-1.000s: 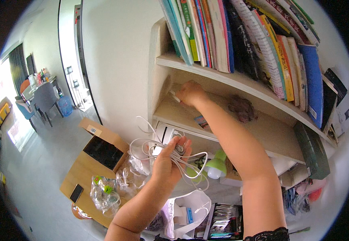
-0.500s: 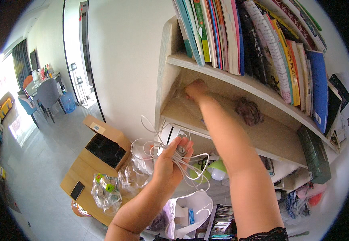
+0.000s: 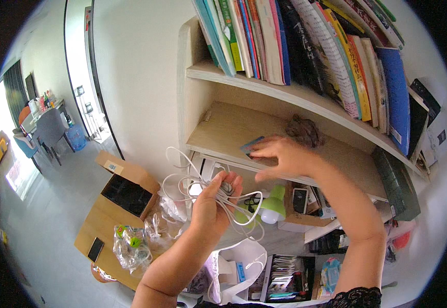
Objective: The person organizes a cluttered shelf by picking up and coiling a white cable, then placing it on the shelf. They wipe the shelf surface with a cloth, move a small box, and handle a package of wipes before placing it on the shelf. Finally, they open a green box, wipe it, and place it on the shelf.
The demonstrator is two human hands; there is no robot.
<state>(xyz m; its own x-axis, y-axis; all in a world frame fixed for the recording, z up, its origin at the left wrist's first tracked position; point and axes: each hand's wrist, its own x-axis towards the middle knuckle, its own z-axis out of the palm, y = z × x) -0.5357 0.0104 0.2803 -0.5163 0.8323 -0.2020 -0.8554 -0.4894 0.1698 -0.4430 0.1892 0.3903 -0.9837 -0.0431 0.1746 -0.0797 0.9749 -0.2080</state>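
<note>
My left hand (image 3: 210,203) is closed around a loosely coiled white cable (image 3: 226,199), whose loops spread out on both sides of the palm. Over the front of the bookcase's middle shelf (image 3: 218,131) reaches my right hand (image 3: 285,158). Its fingers stretch left, with the thumb lower and apart from them. The fingertips are at a small flat blue-green piece (image 3: 250,146) on that shelf; whether they touch it is unclear. Behind the right hand lies a crumpled dark brown bundle (image 3: 304,132).
Books (image 3: 264,41) fill the shelf above. Below are a green lamp (image 3: 274,205), a white bag (image 3: 246,251) and a box of packets (image 3: 287,277). On the left, a wooden table (image 3: 92,226) bears an opened cardboard box (image 3: 149,190), a phone (image 3: 96,249) and plastic bags (image 3: 131,251).
My right hand has come from the shelf's back left corner to its front edge, beside the blue-green piece. The left hand keeps the cable. The view has shifted slightly.
</note>
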